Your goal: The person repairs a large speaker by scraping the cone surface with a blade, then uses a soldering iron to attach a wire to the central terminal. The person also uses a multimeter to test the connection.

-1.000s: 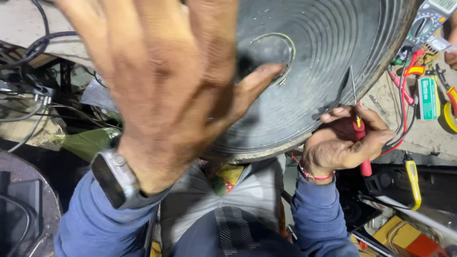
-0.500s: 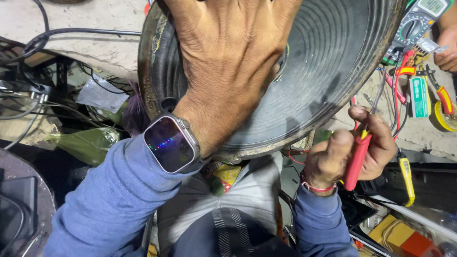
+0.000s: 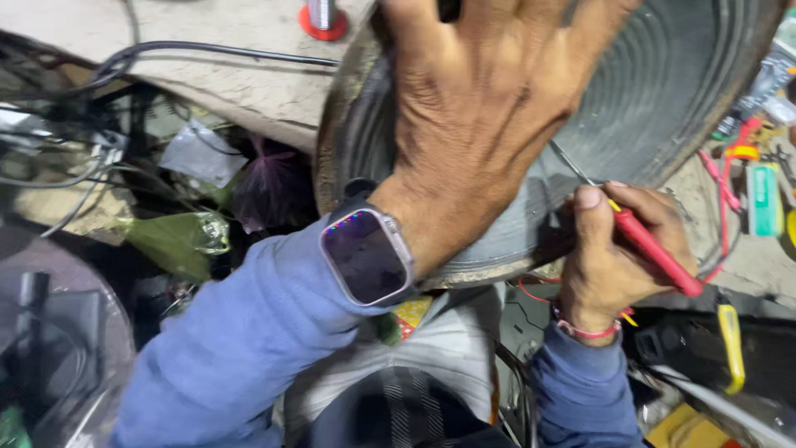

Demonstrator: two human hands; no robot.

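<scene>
Nearest the camera, both blue sleeves rise toward the large round dark ribbed speaker cone [image 3: 663, 99], which stands tilted on its edge directly under both hands. The left hand [image 3: 489, 116] lies flat and spread against the cone's ribbed face, fingers apart, gripping nothing; a grey-cased wristwatch with a dark screen [image 3: 366, 255] sits on its wrist. The right hand [image 3: 618, 257], just below and right of the left hand, is closed around the red-handled thin-shafted screwdriver [image 3: 655, 247], whose metal tip points up-left onto the cone near its lower rim.

Right of the right hand lie red leads, a yellow-handled tool [image 3: 730, 344] and a small green rectangular device [image 3: 763, 199]. Left of the left hand, black cables and crumpled plastic bags cover the worktop. Beyond the left hand stands a small metal spool on a red base [image 3: 323, 17].

Risk: the tip could probably slip on the ribs and puncture the cone. The flat palm gives friction only, so the tilted cone could roll.
</scene>
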